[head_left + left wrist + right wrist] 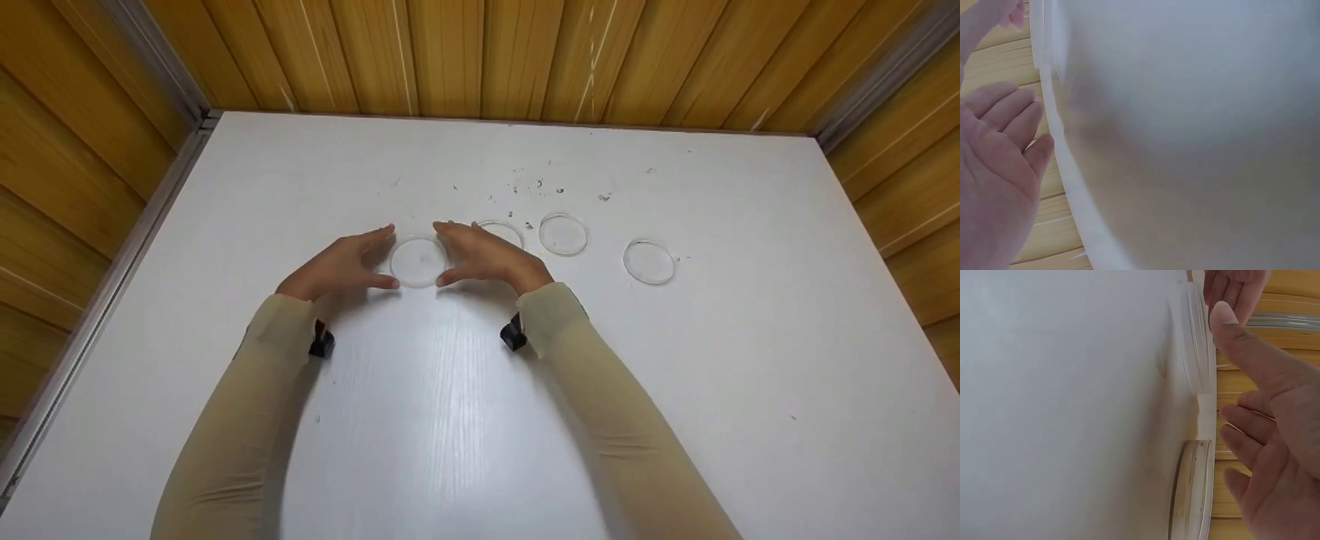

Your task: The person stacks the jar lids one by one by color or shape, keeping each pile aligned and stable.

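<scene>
A clear round petri dish lies flat on the white table between the two hands. On its left side is my left hand, thumb and fingers spread apart, fingertips close to the rim. My right hand faces it from the other side, with its thumb and forefinger right at the rim. Neither hand has its fingers curled round the dish. In the right wrist view, the dish stands out edge-on beside the right thumb. Partly hidden behind the right hand is a second petri dish.
Two more clear dishes lie to the right, a nearer one and a farther one. Small dark crumbs are scattered on the table behind them. Wood-patterned panels rise along the table's back and sides.
</scene>
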{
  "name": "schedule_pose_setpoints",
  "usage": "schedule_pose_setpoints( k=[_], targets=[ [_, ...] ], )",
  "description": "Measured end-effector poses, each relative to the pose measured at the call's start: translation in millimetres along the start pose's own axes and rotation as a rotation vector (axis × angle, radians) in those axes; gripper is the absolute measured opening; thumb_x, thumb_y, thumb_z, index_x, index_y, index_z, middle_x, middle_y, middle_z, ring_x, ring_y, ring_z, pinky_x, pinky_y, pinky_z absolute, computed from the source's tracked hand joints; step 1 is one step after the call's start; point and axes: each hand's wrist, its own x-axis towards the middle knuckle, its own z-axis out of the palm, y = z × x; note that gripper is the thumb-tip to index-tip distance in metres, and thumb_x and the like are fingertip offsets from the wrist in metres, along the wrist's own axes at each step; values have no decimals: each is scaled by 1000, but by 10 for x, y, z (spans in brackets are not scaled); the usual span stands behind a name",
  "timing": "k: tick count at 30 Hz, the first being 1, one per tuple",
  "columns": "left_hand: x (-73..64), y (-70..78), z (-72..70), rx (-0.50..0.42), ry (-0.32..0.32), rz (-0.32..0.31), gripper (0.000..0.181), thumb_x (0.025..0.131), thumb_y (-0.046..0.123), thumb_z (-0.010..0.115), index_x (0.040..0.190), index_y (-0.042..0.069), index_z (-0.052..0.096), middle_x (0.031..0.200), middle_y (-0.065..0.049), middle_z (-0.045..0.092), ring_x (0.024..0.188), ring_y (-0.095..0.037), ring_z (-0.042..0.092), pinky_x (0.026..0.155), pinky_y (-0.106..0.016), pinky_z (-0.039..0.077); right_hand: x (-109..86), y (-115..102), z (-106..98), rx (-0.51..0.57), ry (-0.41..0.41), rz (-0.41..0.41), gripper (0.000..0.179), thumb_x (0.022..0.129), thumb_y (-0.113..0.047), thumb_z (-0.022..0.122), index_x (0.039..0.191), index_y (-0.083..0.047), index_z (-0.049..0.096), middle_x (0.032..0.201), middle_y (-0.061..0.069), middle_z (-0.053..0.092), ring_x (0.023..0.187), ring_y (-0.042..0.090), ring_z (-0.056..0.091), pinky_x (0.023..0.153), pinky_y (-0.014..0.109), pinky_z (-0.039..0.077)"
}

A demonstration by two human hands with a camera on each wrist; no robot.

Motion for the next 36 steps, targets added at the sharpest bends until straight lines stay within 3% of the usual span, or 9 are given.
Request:
schedule_pose_setpoints(
  k=[5, 12, 19, 30, 36],
  targets=[
    [-4, 9, -4, 4, -18, 37, 93, 78, 29, 81, 152, 12, 28, 158, -4, 28, 148, -23, 20, 119, -46, 19, 67, -59, 57, -4, 3, 21, 93, 80, -32, 79, 151, -3, 26, 158, 9, 27, 148, 22, 20, 122, 39, 6],
    [4, 41, 20, 58, -19, 31, 87, 78, 27, 81, 150, 12, 34, 154, -6, 36, 144, -22, 29, 117, -44, 25, 60, -80, 127, -44, 10, 40, 88, 81, -31, 77, 151, -6, 29, 156, 7, 32, 146, 19, 25, 122, 34, 4],
    [15, 25, 31, 55, -4, 33, 78, 80, 21, 79, 147, 13, 40, 150, -6, 42, 140, -20, 35, 115, -43, 29, 71, -103, 164, -65, 26, 48, 86, 82, -31, 76, 151, -7, 30, 156, 5, 32, 146, 18, 25, 122, 32, 4],
    [-16, 61, 53, 50, 38, 39, 71, 79, 17, 79, 143, 13, 47, 145, -4, 49, 136, -19, 41, 113, -43, 33, -6, -142, 172, 50, 52, 100, 85, 81, -29, 78, 151, -14, 32, 155, 2, 35, 146, 21, 25, 120, 34, 17],
    [-22, 67, 40, 53, 36, 71, 73, 79, 20, 80, 143, 10, 46, 148, -8, 45, 139, -25, 39, 113, -46, 33, -27, -125, 131, 59, 63, 45, 86, 78, -25, 81, 149, -8, 35, 153, 6, 37, 143, 21, 32, 118, 33, 24]
  ],
)
